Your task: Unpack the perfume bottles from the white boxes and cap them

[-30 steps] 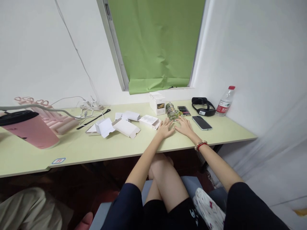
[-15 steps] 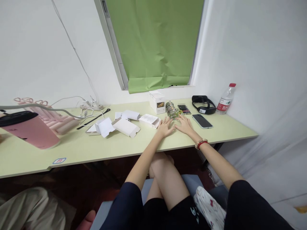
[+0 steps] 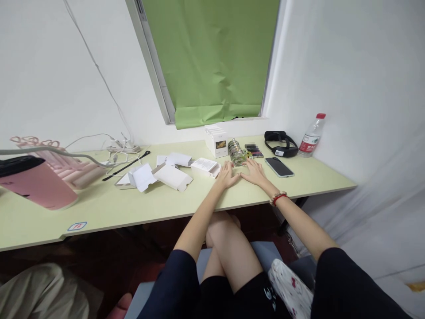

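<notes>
My left hand (image 3: 227,176) lies flat on the pale green table (image 3: 139,204), fingers stretched out, just right of a white box with printed text (image 3: 206,166). Beside it rests my right hand (image 3: 254,173), palm down with its fingers apart; the two thumbs nearly meet. Neither hand holds anything. Right beyond my fingertips stands a row of small clear glass bottles (image 3: 235,153). Behind them to the left is a row of upright white boxes (image 3: 216,141). A phone (image 3: 279,167) lies to the right of my right hand.
Opened white cartons (image 3: 173,176) lie at the left of the hands. Farther left are a pink cup (image 3: 41,184), pink rolls (image 3: 78,170), a power strip with cables and a black strap (image 3: 126,165). At the right are a black headset (image 3: 281,144) and a water bottle (image 3: 311,136).
The view has shifted slightly, so objects on the left sit a little farther left. My left hand's fingers look somewhat closer together; both hands stay at the same place on the table.
</notes>
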Demonstrator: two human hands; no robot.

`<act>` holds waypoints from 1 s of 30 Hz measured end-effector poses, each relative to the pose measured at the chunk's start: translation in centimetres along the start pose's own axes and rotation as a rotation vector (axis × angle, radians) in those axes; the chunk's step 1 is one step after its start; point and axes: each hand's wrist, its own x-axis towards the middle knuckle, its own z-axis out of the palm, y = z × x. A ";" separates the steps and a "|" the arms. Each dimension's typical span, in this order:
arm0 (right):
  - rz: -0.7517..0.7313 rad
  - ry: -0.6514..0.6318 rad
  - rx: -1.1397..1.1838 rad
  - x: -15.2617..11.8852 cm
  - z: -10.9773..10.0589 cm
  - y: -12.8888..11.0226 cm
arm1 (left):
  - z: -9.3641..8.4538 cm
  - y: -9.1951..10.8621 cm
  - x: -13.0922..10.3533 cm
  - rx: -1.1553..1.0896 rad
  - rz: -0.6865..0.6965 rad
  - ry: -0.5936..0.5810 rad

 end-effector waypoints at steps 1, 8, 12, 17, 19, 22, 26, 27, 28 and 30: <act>0.002 -0.010 -0.002 0.0 0.0 0.0 | 0.0 0.0 0.1 0.000 -0.004 0.001; 0.009 -0.056 -0.014 0.2 -0.1 0.1 | 0.8 0.0 1.3 0.003 -0.014 -0.021; -0.008 -0.050 -0.007 0.1 0.1 0.3 | 1.1 -0.3 1.5 0.001 -0.023 -0.045; -0.003 -0.055 0.009 0.1 0.2 0.5 | 1.0 -0.3 1.5 0.000 -0.022 -0.047; -0.003 -0.055 0.015 0.1 0.2 0.5 | 0.9 -0.2 1.4 0.000 -0.016 -0.039; -0.007 -0.062 0.022 0.1 0.2 0.5 | 0.8 -0.1 1.3 0.002 -0.008 -0.025; -0.012 -0.071 0.007 0.1 0.1 0.5 | 0.9 -0.1 1.3 0.004 -0.013 -0.007; -0.012 -0.072 0.003 0.1 0.1 0.4 | 0.9 -0.1 1.3 0.004 -0.015 -0.007; -0.010 -0.072 0.001 0.1 0.1 0.4 | 0.9 -0.1 1.3 0.004 -0.017 -0.008; -0.001 -0.070 0.001 0.1 0.1 0.4 | 1.0 -0.2 1.4 0.003 -0.024 -0.015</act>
